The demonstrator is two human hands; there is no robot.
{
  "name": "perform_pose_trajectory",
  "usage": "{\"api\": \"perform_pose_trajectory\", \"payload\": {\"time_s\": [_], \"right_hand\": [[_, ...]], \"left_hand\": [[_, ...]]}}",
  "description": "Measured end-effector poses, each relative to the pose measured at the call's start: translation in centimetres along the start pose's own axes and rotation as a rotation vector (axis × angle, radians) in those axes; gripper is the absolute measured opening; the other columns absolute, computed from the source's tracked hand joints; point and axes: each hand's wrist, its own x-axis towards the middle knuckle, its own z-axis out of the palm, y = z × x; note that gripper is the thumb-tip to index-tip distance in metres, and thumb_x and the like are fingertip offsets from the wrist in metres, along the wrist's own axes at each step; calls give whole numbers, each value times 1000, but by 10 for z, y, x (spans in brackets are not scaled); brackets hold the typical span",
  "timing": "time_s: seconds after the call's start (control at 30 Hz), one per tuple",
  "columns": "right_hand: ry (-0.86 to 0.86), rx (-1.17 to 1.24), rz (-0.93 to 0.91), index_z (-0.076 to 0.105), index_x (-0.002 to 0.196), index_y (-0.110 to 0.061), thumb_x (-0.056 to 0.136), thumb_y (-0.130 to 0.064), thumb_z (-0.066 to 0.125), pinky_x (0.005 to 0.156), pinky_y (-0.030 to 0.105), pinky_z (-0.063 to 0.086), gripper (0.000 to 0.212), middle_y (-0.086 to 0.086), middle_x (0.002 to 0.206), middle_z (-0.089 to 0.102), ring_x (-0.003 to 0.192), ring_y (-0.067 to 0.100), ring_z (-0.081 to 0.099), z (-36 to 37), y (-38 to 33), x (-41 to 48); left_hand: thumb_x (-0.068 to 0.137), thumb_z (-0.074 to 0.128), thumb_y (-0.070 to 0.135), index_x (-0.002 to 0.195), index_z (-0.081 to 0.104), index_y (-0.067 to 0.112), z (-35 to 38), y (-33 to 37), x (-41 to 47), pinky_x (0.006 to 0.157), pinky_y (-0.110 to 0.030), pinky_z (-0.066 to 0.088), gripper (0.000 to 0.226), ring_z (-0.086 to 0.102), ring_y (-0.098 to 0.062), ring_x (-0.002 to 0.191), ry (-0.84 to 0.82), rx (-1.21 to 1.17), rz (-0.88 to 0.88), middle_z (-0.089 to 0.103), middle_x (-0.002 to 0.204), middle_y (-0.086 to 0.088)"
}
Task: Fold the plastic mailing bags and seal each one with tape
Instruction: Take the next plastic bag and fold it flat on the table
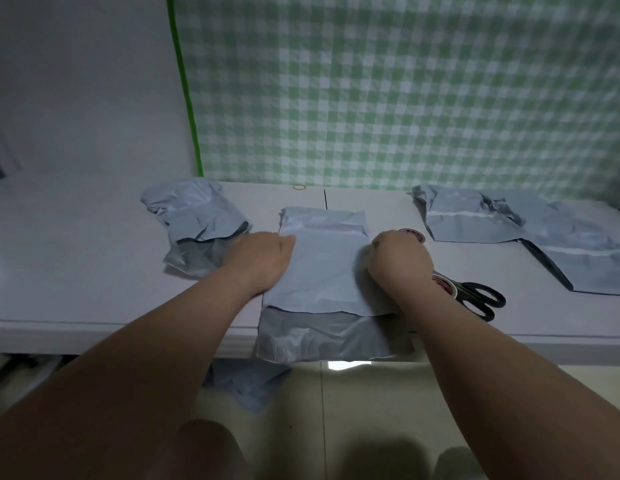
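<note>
grey mailing bag lies flat on the table, lower end overhanging the near edge. left hand and right hand sit curled at its side edges; grip unclear.

The pale worktop carries grey mailing bags, black-handled scissors, tape rolls and a rubber band.

We face a white table. A green-and-white gingham cloth hangs behind it, edged on its left by a bright green trim. A plain white wall fills the left. Below, pale floor tiles catch a small bright glare.
</note>
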Motion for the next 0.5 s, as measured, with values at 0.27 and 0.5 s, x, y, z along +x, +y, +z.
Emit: {"api": "perform_pose_trajectory", "payload": {"time_s": [0.27,0.5], "right_hand": [[-81,81,166,46,69,-7,83,-5,51,71,28,38,16,6,74,47,80,26,48,-7,-3,46],[-223,168,217,52,67,-6,87,-5,53,73,23,45,21,7,73,56,87,27,61,-7,-17,62]], "left_hand": [[81,55,3,81,66,0,-17,6,48,71,-30,46,11,64,-30,91,46,-105,-242,68,97,-18],[88,56,7,55,41,8,-22,9,70,56,-26,35,36,51,-24,68,-65,-223,-404,46,61,-6]]}}
